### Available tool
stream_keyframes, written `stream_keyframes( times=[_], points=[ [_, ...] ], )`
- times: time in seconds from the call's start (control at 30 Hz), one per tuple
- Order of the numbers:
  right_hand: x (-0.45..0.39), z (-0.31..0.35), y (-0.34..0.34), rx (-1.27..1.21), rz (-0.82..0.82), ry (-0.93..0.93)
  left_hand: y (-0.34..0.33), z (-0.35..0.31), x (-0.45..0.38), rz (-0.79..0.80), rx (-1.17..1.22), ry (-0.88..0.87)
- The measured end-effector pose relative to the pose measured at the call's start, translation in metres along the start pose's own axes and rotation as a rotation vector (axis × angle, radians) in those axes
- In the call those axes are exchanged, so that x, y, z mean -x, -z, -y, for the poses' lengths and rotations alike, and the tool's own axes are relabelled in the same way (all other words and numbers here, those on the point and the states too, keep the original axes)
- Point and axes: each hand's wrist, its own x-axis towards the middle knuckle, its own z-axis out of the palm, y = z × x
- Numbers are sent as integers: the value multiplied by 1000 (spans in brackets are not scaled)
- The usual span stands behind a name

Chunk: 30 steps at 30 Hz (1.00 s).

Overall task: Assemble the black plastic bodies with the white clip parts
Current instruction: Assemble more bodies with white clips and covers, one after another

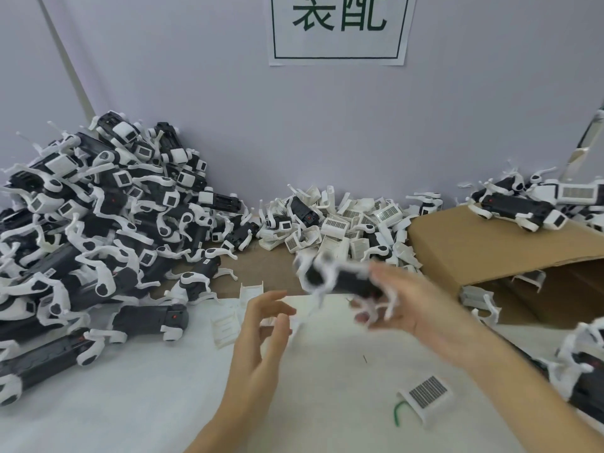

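My right hand [421, 299] holds a black body [340, 276] in the air above the middle of the desk [147, 403], white clip parts already hanging off it. The picture is blurred there, but I can see the fingers [369, 317] curled under the body from the right. My left hand [261, 325] hovers just left of it, fingers loosely bent and apart, grasping nothing and not touching the body.

At far left a big pile [98, 223] of black bodies with white clips on them leans against the wall [228, 109] and spills toward the near edge. In the middle, along the wall, lies a heap [343, 223] of loose white parts, many with barcode labels. To the right a sheet of cardboard [474, 250] slopes up, with a few more assembled bodies [519, 207] on its far end. More of them sit at the near right edge [581, 371].

On the white desk near my right forearm lies one white part with a barcode [428, 395], and just beside it a small green wire [400, 411]. Two more white parts [228, 325] lie just left of my left hand. A paper sign [340, 27] with green characters hangs on the wall above.
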Motion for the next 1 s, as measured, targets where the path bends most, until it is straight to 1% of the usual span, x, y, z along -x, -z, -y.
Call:
stream_keyframes(
  times=[0.03, 0.07, 0.13, 0.17, 0.2, 0.3, 0.4, 0.43, 0.5, 0.57, 0.63, 0.73, 0.83, 0.93, 1.0],
  points=[
    [-7, 13, 16, -183, -9, 43, 0, 0, 1, 2, -32, -36],
    [-12, 25, 32, -417, -21, 108, 0, 0, 1, 18, -68, -51],
    [-19, 40, 61, -897, 7, 235, -2, 2, 0, 52, -172, -73],
    [-21, 42, 72, -1020, 29, 258, -2, 4, -2, 62, -227, -90],
    [-22, 39, 77, -1037, 64, 246, -3, 7, -3, 64, -268, -105],
    [-18, 13, 67, -859, 129, 115, -4, 13, -6, 43, -350, -111],
    [-10, -19, 57, -808, 99, 30, -4, 19, -6, -7, -487, -160],
    [-7, -28, 55, -819, 84, 14, -5, 19, -7, 0, -540, -183],
    [-4, -41, 52, -831, 72, -33, -10, 18, -21, 63, -629, -216],
    [-5, -51, 50, -833, 53, -73, -19, 16, -53, 143, -700, -215],
    [-8, -58, 48, -836, 19, -93, -34, 14, -105, 198, -779, -200],
    [-12, -61, 46, -785, 0, -116, -57, 13, -186, 244, -921, -171],
    [-16, -65, 48, -747, -10, -135, -71, 24, -250, 286, -1052, -138],
    [-15, -67, 49, -739, 11, -145, -80, 41, -286, 392, -1152, -2],
    [-14, -69, 48, -737, 19, -140, -83, 51, -291, 404, -1112, 43]
  ],
)
